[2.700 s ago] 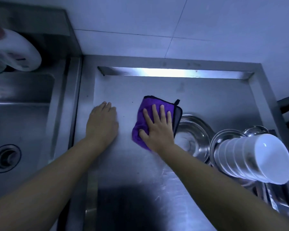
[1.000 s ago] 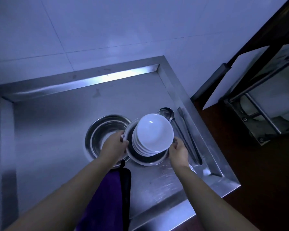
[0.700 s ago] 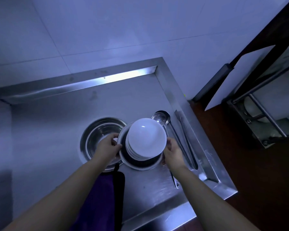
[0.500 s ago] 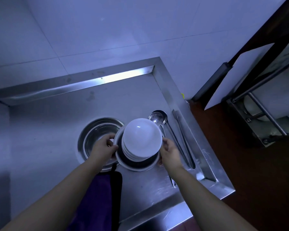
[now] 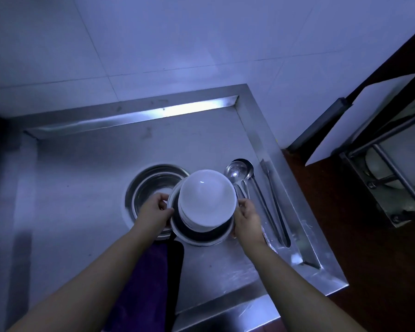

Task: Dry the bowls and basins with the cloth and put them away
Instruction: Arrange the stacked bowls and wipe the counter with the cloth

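Between 2 hands (image 5: 156, 210) (image 5: 246, 218), stacked white bowls (image 5: 207, 197)

2 hands in view: left hand (image 5: 156, 210), right hand (image 5: 246, 218). 2 steel basins: 1 basin (image 5: 151, 182) on the left, 1 basin (image 5: 197, 237) under the bowls. 1 stack of white bowls (image 5: 207, 198), upside down; edges of several show at the side, exact number cannot be told. 2 ladles: ladle (image 5: 235, 172) and second ladle (image 5: 250, 167) behind it. 1 pair of tongs (image 5: 274, 197). 1 purple cloth (image 5: 141, 293). 1 steel counter (image 5: 82, 178).
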A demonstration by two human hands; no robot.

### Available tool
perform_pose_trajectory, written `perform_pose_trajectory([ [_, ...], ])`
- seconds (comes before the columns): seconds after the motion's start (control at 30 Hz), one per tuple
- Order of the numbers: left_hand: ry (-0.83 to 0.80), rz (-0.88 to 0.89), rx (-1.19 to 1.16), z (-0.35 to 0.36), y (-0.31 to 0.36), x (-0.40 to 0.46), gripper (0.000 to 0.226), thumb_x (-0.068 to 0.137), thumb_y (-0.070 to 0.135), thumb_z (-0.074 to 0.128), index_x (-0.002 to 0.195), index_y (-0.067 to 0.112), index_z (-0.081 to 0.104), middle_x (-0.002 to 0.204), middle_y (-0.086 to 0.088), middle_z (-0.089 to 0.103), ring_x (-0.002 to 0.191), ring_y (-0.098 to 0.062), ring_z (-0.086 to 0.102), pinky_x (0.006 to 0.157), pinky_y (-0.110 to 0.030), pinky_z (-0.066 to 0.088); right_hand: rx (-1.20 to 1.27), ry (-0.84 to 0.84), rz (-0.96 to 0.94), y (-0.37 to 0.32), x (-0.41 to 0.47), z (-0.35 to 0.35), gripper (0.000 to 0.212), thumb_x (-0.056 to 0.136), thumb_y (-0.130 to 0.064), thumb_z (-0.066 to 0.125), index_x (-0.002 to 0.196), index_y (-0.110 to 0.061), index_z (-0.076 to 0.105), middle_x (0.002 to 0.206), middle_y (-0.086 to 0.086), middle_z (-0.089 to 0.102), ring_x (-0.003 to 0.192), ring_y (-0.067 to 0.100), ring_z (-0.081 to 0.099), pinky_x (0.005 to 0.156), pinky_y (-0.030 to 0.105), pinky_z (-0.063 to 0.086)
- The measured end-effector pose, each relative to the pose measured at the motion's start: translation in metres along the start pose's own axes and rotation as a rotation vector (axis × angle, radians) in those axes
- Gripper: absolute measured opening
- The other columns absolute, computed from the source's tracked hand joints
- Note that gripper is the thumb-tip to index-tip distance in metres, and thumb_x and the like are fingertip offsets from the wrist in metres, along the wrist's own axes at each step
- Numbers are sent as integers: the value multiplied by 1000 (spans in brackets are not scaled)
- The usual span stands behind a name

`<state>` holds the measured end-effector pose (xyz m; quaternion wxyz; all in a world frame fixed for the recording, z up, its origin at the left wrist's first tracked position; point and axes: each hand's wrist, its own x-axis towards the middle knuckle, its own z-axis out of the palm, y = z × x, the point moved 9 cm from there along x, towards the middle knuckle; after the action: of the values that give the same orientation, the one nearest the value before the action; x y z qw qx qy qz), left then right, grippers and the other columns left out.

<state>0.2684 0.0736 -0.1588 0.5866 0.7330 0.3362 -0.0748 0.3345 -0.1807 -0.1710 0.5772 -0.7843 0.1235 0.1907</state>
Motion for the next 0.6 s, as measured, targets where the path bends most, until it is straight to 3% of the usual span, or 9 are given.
perform_pose_trajectory([
  [0.1, 35, -20, -39, -12, -3, -3, 24, 82, -7, 60, 92, 14, 59, 74, -11, 52, 65, -24, 55, 60, -36, 55, -9, -3, -31, -6, 2, 9, 10, 96, -23, 54, 88, -17, 55, 56, -8, 55, 49, 11, 47, 45, 25, 38],
  [0.27, 109, -30, -84, -45, -3, -6, 23, 81, -5, 61, 99, 9, 61, 75, -10, 60, 59, -17, 58, 43, -19, 49, -28, -45, -98, -24, 8, 39, 10, 94, -23, 56, 85, -20, 57, 57, -7, 56, 55, 14, 50, 52, 31, 40],
  [0.47, 202, -68, -185, -107, -10, -6, 22, 81, -6, 60, 97, 10, 59, 80, -13, 57, 73, -28, 60, 68, -45, 56, -107, -128, -149, -57, 11, 100, 10, 92, -30, 55, 85, -23, 55, 70, 1, 60, 65, 20, 55, 63, 41, 46],
  [0.6, 274, -81, -206, -158, -19, -5, 24, 82, -6, 60, 103, 6, 59, 86, -18, 58, 74, -30, 61, 64, -40, 58, -189, -188, -193, -82, 8, 155, 13, 94, -29, 53, 83, -25, 52, 73, 0, 59, 67, 21, 57, 62, 44, 51],
])
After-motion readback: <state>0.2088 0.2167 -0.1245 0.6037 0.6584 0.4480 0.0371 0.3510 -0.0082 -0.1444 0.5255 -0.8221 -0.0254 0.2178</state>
